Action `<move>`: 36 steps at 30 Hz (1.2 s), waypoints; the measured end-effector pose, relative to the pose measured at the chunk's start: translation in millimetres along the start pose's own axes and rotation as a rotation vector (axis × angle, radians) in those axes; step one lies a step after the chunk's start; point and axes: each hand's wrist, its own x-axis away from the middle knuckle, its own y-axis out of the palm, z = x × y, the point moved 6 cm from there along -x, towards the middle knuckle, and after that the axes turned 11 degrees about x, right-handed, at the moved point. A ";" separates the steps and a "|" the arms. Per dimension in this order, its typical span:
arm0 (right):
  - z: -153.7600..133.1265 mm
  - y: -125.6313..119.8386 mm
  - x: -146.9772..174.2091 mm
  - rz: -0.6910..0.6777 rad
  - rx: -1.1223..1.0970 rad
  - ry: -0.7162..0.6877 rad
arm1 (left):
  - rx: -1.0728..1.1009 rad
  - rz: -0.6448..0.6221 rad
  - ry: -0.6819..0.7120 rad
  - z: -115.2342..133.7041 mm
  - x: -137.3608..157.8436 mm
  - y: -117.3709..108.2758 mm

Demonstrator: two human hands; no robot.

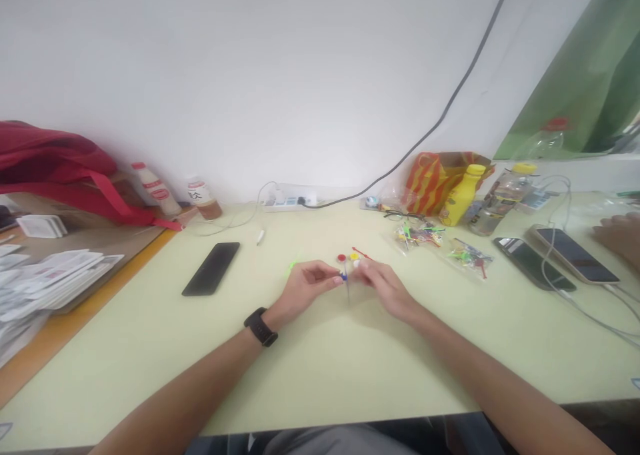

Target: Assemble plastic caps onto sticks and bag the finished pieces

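Observation:
My left hand [314,283], with a dark watch on its wrist, pinches a small blue plastic piece [344,277]. A thin grey rod [349,294] points down from beside that piece. Close on the right, my right hand [385,285] has its fingers closed near a tiny white part [357,264]; what they grip is too small to make out. Just beyond the fingertips are a red round piece [341,258], a yellow round piece [355,256] and a thin red stick [361,252]. Partly behind my left hand lies a bright green piece [293,266].
Clear bags of small colourful parts [419,234] lie right of my hands, before a yellow bottle [461,195] and a striped bag [425,182]. Phones lie on both sides, one black [211,269]. Papers [65,278] stand left. Another person's hand [620,235] rests far right.

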 end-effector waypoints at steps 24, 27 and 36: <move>33.8 -64.7 -8.3 -0.401 0.488 0.153 | 0.483 0.242 -0.081 -5.7 -15.5 -35.6; 33.0 -62.1 -4.6 -0.449 0.487 0.180 | 0.530 0.243 -0.110 -9.5 -16.1 -36.6; 38.4 -62.3 -9.4 -0.396 0.608 0.139 | 0.618 0.227 -0.174 -14.6 -17.7 -34.5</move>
